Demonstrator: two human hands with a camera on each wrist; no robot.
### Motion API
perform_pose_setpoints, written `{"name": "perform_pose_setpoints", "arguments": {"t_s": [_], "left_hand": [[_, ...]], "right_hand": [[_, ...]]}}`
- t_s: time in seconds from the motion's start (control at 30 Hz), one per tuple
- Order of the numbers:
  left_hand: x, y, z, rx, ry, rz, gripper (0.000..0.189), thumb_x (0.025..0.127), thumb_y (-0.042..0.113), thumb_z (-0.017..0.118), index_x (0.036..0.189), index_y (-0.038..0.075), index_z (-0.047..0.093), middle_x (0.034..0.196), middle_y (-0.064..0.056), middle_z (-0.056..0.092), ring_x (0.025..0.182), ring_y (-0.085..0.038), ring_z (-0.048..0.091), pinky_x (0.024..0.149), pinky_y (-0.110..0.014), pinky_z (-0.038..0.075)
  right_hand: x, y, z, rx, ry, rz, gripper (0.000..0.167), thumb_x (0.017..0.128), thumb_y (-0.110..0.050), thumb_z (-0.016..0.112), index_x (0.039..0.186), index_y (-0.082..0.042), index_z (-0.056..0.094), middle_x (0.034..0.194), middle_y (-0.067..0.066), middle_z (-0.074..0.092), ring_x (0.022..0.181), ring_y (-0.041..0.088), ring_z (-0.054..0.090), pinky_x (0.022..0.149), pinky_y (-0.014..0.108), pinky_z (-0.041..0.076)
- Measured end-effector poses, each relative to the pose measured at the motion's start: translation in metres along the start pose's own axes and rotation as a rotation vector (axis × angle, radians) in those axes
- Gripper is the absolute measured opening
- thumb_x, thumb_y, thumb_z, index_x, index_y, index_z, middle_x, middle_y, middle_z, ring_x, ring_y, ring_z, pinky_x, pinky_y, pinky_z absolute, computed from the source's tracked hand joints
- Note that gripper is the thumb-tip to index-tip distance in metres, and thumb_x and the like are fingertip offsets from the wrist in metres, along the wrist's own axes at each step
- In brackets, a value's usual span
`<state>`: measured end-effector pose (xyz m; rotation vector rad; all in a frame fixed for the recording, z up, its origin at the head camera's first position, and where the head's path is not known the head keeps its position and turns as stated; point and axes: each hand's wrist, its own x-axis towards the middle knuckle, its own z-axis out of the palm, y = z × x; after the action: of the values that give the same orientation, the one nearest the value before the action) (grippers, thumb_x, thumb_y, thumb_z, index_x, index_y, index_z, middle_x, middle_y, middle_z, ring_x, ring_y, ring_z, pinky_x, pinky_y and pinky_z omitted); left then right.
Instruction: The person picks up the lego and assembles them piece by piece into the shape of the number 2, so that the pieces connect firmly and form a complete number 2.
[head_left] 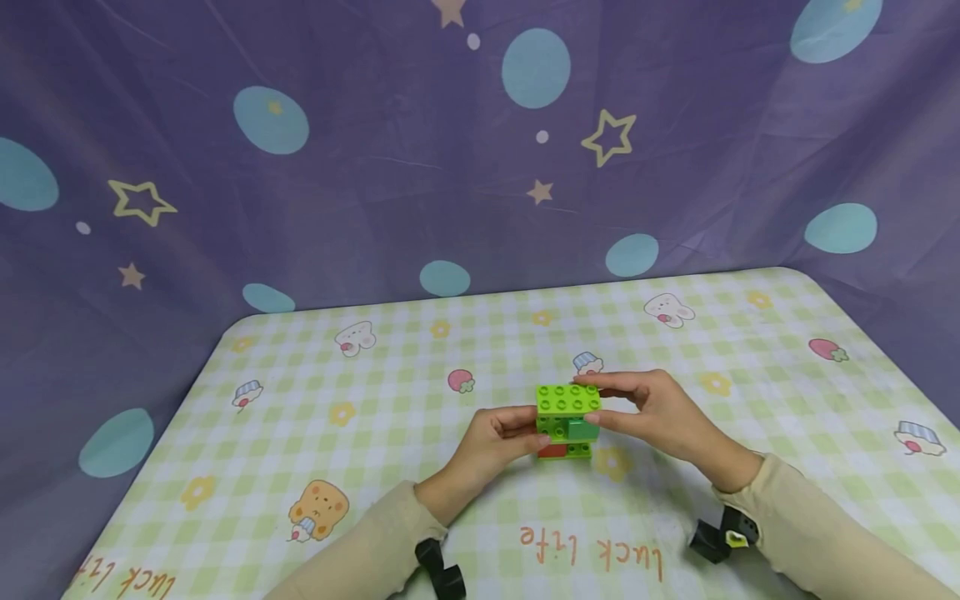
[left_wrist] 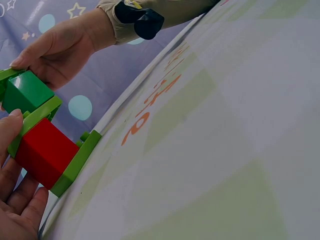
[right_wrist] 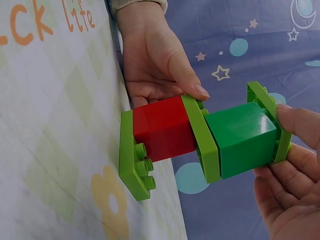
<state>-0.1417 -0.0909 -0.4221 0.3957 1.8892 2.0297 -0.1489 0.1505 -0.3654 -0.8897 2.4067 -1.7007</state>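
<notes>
A stack of toy building bricks stands on the table in the head view. From the bottom it has a light-green studded plate (right_wrist: 130, 162), a red brick (right_wrist: 162, 129), a middle light-green plate (right_wrist: 202, 142), a dark-green brick (right_wrist: 243, 140) and a top light-green plate (head_left: 567, 402). My left hand (head_left: 491, 446) grips the stack from the left, its thumb by the middle plate and its fingers behind the red brick. On the right, my right hand (head_left: 663, 417) holds the top plate between thumb and fingers. The red brick and dark-green brick sit on opposite sides.
A pale checked cloth (head_left: 405, 467) printed with cartoon figures and lettering covers the table. Behind it hangs a purple curtain (head_left: 375, 167) with stars and blue ovals. Black wrist devices (head_left: 442, 571) are strapped below both sleeves.
</notes>
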Motion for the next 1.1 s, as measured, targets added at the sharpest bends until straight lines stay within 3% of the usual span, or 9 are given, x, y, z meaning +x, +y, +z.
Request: {"name": "perform_pose_setpoints", "arguments": {"t_s": [0.37,0.7,0.9,1.1], "left_hand": [[-0.001,0.0005,0.0,-0.002,-0.016,0.024,0.04,0.083,0.0,0.069,0.121,-0.007,0.06,0.117,-0.02,0.063,0.103,-0.02,0.065,0.086,-0.027,0.052],[0.0007,-0.0013,0.0003,0.006,0.005,0.056,0.039,0.08,-0.005,0.068,0.117,-0.011,0.06,0.114,-0.025,0.063,0.094,-0.011,0.066,0.078,-0.022,0.053],[0.0001,0.0013,0.0006,0.01,-0.005,0.04,0.039,0.081,-0.003,0.068,0.119,-0.007,0.06,0.116,-0.021,0.063,0.099,-0.016,0.066,0.082,-0.025,0.053],[-0.0003,0.0024,0.0003,0.021,-0.007,0.017,0.039,0.082,-0.002,0.069,0.121,-0.005,0.06,0.117,-0.019,0.063,0.103,-0.021,0.065,0.085,-0.027,0.052]], "right_hand": [[0.0,-0.0005,-0.0006,-0.001,-0.028,0.028,0.038,0.081,-0.01,0.074,0.118,-0.005,0.066,0.116,0.006,0.067,0.103,0.011,0.062,0.093,0.021,0.045],[0.002,0.0005,-0.0014,-0.002,-0.041,0.021,0.036,0.08,-0.01,0.075,0.115,-0.005,0.067,0.112,0.005,0.068,0.1,0.011,0.064,0.09,0.025,0.049],[0.0024,-0.0002,-0.0002,0.006,-0.04,0.02,0.036,0.08,-0.009,0.075,0.115,-0.003,0.067,0.112,0.006,0.068,0.1,0.011,0.064,0.089,0.035,0.051],[0.0022,-0.0012,-0.0006,-0.016,-0.043,0.036,0.036,0.08,-0.011,0.075,0.115,-0.005,0.067,0.112,0.006,0.068,0.101,0.01,0.063,0.088,0.036,0.051]]}}
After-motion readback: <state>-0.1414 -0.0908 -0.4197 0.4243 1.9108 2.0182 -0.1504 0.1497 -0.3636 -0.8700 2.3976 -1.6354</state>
